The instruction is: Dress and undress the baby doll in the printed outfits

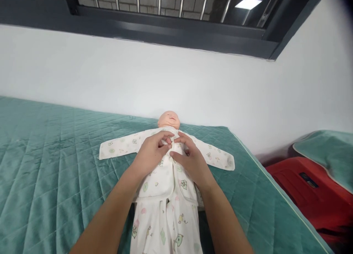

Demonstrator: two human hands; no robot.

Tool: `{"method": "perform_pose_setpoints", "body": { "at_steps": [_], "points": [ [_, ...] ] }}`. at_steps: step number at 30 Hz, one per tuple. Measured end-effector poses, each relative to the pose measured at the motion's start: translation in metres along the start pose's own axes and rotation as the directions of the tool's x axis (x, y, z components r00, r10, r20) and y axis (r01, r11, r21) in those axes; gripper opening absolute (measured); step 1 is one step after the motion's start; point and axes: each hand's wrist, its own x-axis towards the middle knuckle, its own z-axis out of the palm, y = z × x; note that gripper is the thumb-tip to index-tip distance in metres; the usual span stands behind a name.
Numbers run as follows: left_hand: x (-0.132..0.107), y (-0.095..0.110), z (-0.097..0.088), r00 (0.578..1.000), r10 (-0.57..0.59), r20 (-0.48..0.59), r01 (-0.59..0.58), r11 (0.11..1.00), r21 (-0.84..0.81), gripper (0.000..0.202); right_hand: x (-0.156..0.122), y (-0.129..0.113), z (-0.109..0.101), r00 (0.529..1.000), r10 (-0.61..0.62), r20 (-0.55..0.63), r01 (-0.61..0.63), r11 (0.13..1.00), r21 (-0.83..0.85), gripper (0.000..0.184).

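Observation:
A baby doll [169, 119] lies on its back, its head toward the wall. It wears a white printed jacket [158, 184], sleeves spread to both sides, and matching printed trousers [165, 228]. At the upper chest my left hand [154, 149] pinches the jacket's front edge between thumb and fingers. My right hand [190, 154] faces it from the other side, fingers bent onto the opposite front edge near the collar. Below the hands the two front edges run down the middle, slightly apart at the hem. Whatever fastening lies between the fingertips is too small to make out.
A green quilted cover [68, 165] lies under the doll, with a pale piped edge on the right. Behind stands a white wall [138, 74] below a dark window frame [165, 29] with metal bars. A red plastic chair [292, 180], partly under green cloth [328, 154], stands at the right.

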Motion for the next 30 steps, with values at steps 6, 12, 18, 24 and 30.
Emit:
{"method": "perform_pose_setpoints", "body": {
  "at_steps": [6,12,18,24,30],
  "points": [
    [0.0016,-0.0071,0.005,0.994,0.092,-0.054,-0.085,0.988,0.126,0.029,0.0005,-0.0011,0.0006,1.0,0.004,0.003,-0.004,1.0,0.011,0.029],
    [0.0023,-0.0057,0.0052,0.982,0.186,-0.007,-0.181,0.96,0.216,0.033,-0.0007,-0.0014,0.001,1.0,0.014,-0.009,-0.014,1.0,0.016,0.027],
    [0.0009,-0.0042,0.0054,0.985,0.174,-0.022,-0.16,0.945,0.286,0.023,-0.0001,-0.0034,0.0021,0.999,0.051,-0.018,-0.05,0.999,0.008,0.027],
    [0.001,-0.0043,0.0051,0.986,0.165,-0.01,-0.15,0.918,0.366,0.017,0.0003,-0.0052,0.0029,0.998,0.049,-0.038,-0.049,0.999,-0.005,0.025],
    [-0.0003,-0.0021,0.0039,0.986,0.166,-0.008,-0.147,0.892,0.427,0.014,0.0007,-0.0012,0.0021,0.998,0.028,-0.048,-0.029,1.0,-0.012,0.023]
  ]
}}
